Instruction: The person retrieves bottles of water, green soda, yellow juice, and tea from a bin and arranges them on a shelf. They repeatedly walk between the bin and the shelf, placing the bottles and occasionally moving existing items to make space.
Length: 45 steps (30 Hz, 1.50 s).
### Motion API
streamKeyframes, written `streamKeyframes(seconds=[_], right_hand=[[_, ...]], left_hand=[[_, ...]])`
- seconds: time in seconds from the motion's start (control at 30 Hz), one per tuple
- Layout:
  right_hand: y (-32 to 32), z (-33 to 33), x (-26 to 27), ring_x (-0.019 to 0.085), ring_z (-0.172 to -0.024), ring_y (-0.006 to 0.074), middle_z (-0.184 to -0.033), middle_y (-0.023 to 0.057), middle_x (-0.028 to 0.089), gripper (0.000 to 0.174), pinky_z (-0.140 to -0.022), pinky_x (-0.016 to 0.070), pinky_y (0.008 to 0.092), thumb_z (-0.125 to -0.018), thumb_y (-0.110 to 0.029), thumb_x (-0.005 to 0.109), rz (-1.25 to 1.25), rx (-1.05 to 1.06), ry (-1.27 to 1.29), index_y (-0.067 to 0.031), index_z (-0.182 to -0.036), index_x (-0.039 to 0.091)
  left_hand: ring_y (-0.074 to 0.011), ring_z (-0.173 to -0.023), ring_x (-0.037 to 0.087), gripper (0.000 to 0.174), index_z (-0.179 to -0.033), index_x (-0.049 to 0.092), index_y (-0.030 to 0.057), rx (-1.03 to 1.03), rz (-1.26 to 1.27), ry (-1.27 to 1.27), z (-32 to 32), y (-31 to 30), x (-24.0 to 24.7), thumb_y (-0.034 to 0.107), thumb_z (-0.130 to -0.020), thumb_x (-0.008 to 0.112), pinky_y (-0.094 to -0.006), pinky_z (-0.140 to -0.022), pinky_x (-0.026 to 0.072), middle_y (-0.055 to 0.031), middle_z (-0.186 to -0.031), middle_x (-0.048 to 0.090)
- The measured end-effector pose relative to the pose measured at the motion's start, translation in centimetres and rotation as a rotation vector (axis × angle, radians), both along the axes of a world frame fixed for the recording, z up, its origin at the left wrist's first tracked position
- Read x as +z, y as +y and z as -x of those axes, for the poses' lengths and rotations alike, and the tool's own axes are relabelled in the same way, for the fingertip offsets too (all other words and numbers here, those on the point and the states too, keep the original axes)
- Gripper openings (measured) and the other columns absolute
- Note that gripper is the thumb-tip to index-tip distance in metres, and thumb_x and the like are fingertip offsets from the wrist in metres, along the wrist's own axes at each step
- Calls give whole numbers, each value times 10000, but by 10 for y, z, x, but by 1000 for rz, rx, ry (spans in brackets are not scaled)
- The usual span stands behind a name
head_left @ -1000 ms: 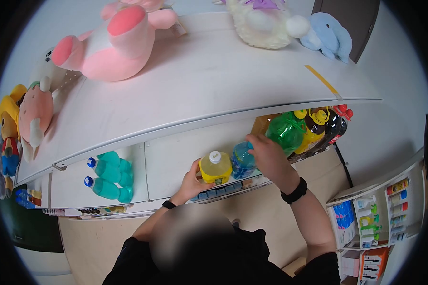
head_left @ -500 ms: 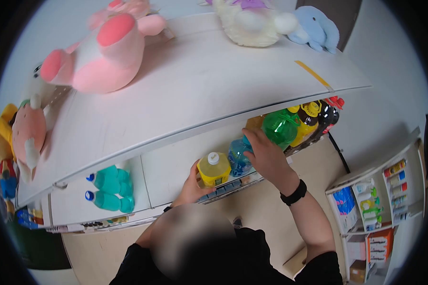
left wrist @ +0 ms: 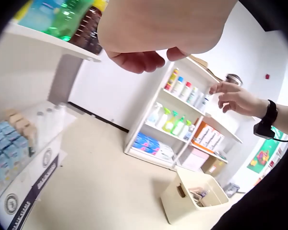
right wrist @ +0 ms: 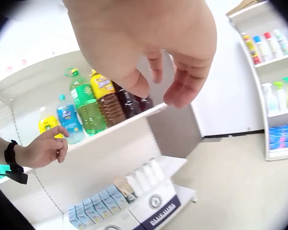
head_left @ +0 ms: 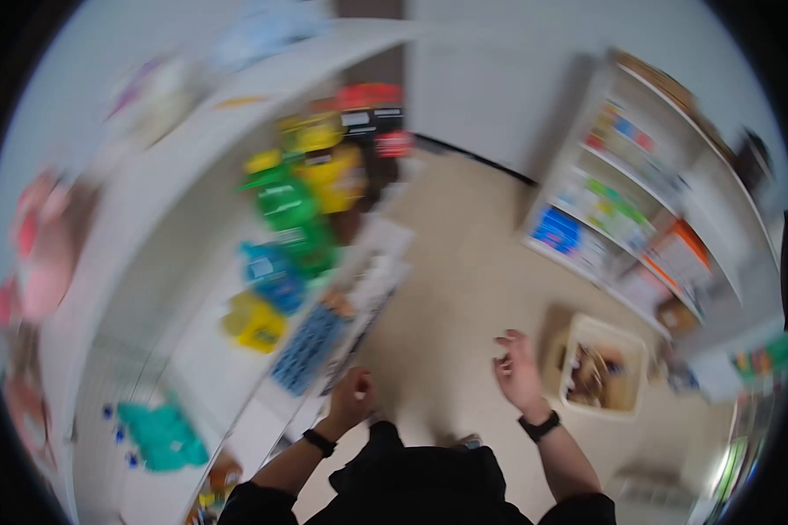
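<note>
My left hand (head_left: 352, 398), fingers loosely curled, hangs in front of the shelf edge and holds nothing. Out over the floor, my right hand (head_left: 518, 372) is also without any object, its fingers relaxed and a little bent. On the shelf to the left stand a yellow bottle (head_left: 256, 322), a blue bottle (head_left: 273, 278) and a large green bottle (head_left: 293, 223) side by side. Beyond them are dark drink bottles with yellow or black labels, clearer in the right wrist view. Teal bottles (head_left: 162, 436) sit farther along the shelf. The head view is blurred.
A cream bin (left wrist: 175, 201) with things inside stands on the floor by a white shelf unit (left wrist: 134, 139) of spray bottles and cans. Small blue cartons (right wrist: 98, 206) and white bottles (right wrist: 146, 175) line the lower shelf. Plush toys (head_left: 48, 254) sit on top.
The view has swung right. Both hands have left the yellow and blue bottles, which stay side by side on the shelf; the right hand has moved out over the floor.
</note>
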State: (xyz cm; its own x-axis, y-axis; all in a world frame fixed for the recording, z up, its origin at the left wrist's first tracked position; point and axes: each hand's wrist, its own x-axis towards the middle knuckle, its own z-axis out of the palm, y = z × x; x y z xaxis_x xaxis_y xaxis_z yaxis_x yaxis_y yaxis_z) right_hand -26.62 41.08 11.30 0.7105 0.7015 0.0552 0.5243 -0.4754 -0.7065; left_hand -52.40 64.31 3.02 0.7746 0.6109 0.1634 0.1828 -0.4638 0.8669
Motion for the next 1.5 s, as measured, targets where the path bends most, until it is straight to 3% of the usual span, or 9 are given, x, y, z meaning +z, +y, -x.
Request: streamKeyframes(seconds=[0.13, 0.33, 0.5, 0.67, 0.77, 0.93, 1.2, 1.33, 1.5], right_hand=[[-168, 5, -34, 658, -907, 369, -1352, 195, 419, 441, -764, 573, 448, -834, -108, 636, 162, -168, -51, -115, -1245, 476], [-403, 24, -73, 628, -999, 408, -1372, 207, 405, 472, -815, 561, 467, -829, -132, 648, 287, -632, 118, -99, -1262, 463], [-520, 7, -99, 629, -997, 412, -1378, 204, 404, 469, -826, 560, 468, -836, -132, 651, 289, -806, 245, -86, -1265, 466], [-585, -41, -112, 648, -925, 384, -1364, 194, 416, 465, -810, 559, 465, -833, -129, 651, 220, -919, 360, -87, -1260, 473], [-633, -78, -155, 661, -831, 341, -1346, 186, 430, 463, -793, 555, 464, -831, -132, 650, 316, -873, 281, -86, -1257, 474], [-699, -158, -211, 635, -937, 385, -1298, 200, 467, 434, -805, 540, 475, -822, -140, 642, 313, -913, 540, -76, -1224, 491], [-741, -268, -344, 568, -1076, 417, -1175, 228, 560, 423, -920, 491, 472, -806, -149, 640, 504, -702, 715, -55, -1204, 533], [-741, -336, -450, 573, -1095, 408, -1210, 187, 547, 434, -943, 491, 473, -796, -121, 602, 584, -462, 739, -75, -1223, 540], [-735, -387, -550, 601, -1075, 366, -1164, 190, 578, 588, -877, 517, 489, -815, -288, 698, 779, -111, 642, -133, -1309, 419]], left_hand=[[-207, -650, 649, 337, -1174, 529, 44, -394, 32, 72, -102, -97, -15, 72, -854, 630, -326, -624, 525, -92, -765, 638], [-218, -702, 655, 359, -1208, 527, 68, -901, 60, 296, -236, -290, -34, 103, -868, 637, -340, -656, 528, -110, -820, 678], [-218, -724, 655, 321, -1176, 556, 67, -1001, 43, 372, -315, -382, -39, 119, -870, 639, -339, -668, 521, -97, -822, 677], [-261, -742, 663, 249, -1104, 592, 70, -1083, 16, 498, -391, -444, -71, 145, -869, 625, -370, -682, 519, -100, -818, 682], [-296, -786, 672, 251, -1096, 606, 77, -1102, 2, 571, -455, -478, -126, 166, -862, 612, -396, -699, 523, -113, -850, 696], [-328, -870, 670, 286, -1112, 614, 90, -1048, -226, 845, -531, -514, -225, 195, -847, 596, -431, -754, 528, -129, -912, 705], [-312, -857, 670, 269, -1102, 610, 97, -908, 10, 1039, -568, -589, -242, 189, -850, 593, -417, -751, 528, -115, -910, 698], [-275, -795, 672, 261, -1102, 603, 100, -738, 34, 1082, -560, -617, -287, 171, -851, 600, -394, -722, 529, -93, -862, 686], [-260, -774, 669, 249, -1097, 604, 100, -591, 135, 1088, -537, -666, -362, 122, -849, 609, -374, -709, 529, -79, -844, 681]])
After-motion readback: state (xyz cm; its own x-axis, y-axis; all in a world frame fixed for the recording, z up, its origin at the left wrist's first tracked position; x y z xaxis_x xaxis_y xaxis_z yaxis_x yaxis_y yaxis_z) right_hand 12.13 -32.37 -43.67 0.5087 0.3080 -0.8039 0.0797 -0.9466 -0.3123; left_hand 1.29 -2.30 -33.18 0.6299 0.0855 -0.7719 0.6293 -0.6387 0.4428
